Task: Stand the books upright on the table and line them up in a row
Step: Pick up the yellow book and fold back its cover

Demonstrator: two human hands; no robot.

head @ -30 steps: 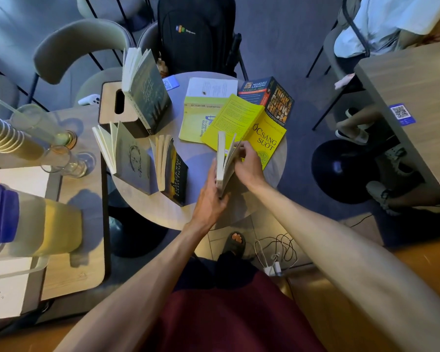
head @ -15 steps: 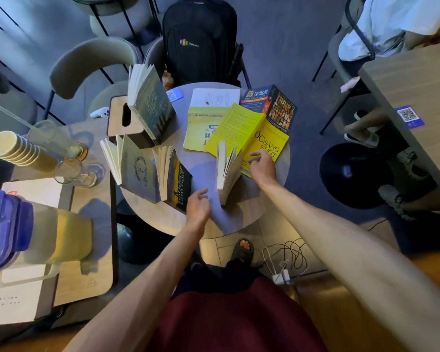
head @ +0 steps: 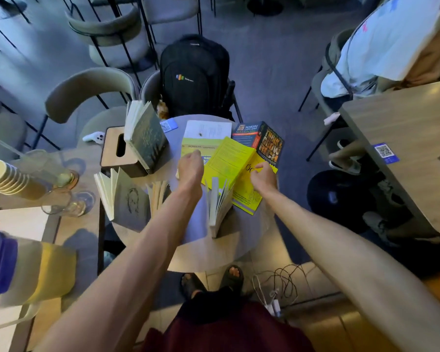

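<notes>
Round table as landmark. Standing near its front edge, pages fanned: a pale book, free of both hands. Left of it, two more upright books, a fanned one partly behind the forearm and a grey one with a sketched face. At the table's back left, a dark book leaning against a wooden tissue box. Lying flat across the back: a green-and-white book, a bright yellow book and a dark "Think & Grow Rich" book. Left hand over the green-and-white book, fingers curled downward; contact unclear. Right hand resting on the yellow book, fingers bent, grip not discernible.
</notes>
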